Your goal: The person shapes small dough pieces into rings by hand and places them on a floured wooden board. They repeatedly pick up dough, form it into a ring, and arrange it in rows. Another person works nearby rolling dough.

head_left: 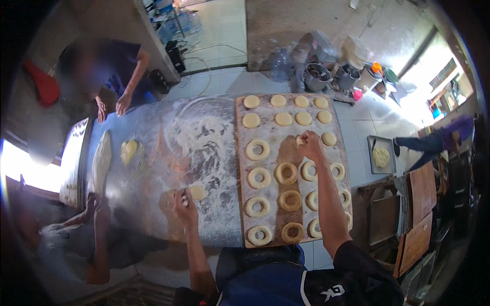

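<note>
My left hand [186, 208] is over the floured metal table [148, 178], its fingers curled around small pale bits too small to name. Right beside its fingertips is a round dough disc [197, 192]; I cannot tell whether they touch. My right hand [312, 148] reaches over the wooden board [273, 139], fingers closed on a pale piece of dough [299, 139] they mostly cover. Dough discs [283, 119] fill the board's far rows. Dough rings [258, 178] lie in the nearer rows, some partly hidden under my right forearm.
A long dough strip [102, 160] and a yellowish lump [128, 151] lie on the table's left. One co-worker [115, 71] stands at the far left, another [76, 245] at the near left. Mixers [319, 74] stand by the back wall. A dough tray [381, 154] sits at right.
</note>
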`<state>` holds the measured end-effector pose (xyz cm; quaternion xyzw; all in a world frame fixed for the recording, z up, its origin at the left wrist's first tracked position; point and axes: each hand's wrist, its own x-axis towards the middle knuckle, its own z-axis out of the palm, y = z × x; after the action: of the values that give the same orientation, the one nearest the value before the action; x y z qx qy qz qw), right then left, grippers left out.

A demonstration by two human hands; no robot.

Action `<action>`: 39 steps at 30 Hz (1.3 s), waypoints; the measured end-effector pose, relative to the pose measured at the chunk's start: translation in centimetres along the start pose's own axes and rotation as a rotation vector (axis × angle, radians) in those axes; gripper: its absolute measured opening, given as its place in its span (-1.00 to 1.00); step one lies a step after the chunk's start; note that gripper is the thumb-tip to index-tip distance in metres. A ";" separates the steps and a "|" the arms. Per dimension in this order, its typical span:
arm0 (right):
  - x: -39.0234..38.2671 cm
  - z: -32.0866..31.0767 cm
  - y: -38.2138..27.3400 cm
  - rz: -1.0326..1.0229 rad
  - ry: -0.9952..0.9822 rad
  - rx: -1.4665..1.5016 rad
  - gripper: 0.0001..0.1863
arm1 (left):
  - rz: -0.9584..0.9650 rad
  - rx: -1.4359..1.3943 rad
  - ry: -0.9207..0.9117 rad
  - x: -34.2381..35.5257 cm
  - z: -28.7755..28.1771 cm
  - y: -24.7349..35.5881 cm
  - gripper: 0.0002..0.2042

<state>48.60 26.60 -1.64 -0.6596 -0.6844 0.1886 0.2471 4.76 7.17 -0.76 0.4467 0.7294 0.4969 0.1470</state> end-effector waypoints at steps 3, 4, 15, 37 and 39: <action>-1.9 0.5 -4.3 0.046 -0.206 0.380 -0.61 | -0.061 0.112 0.111 -2.7 -6.5 -3.0 -0.78; -2.8 1.6 -6.5 0.002 -0.262 0.501 -0.61 | -0.108 0.149 0.138 -3.4 -8.1 -3.8 -0.78; -10.8 16.7 -23.6 -0.191 -0.740 0.445 -0.57 | 0.045 0.069 -0.028 -4.3 -9.8 -2.4 -0.85; -22.5 15.5 -25.8 0.075 -0.350 1.019 -0.48 | -0.225 -0.491 -0.583 -5.0 -4.9 -2.6 -0.65; -23.3 15.7 -26.4 0.074 -0.246 0.885 -0.41 | -0.059 -0.240 -0.513 -5.1 -5.6 -2.5 -0.67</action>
<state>18.22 2.93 -0.93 -0.4873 -0.5382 0.5482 0.4152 2.64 -0.54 -1.46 0.5159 0.6168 0.4460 0.3931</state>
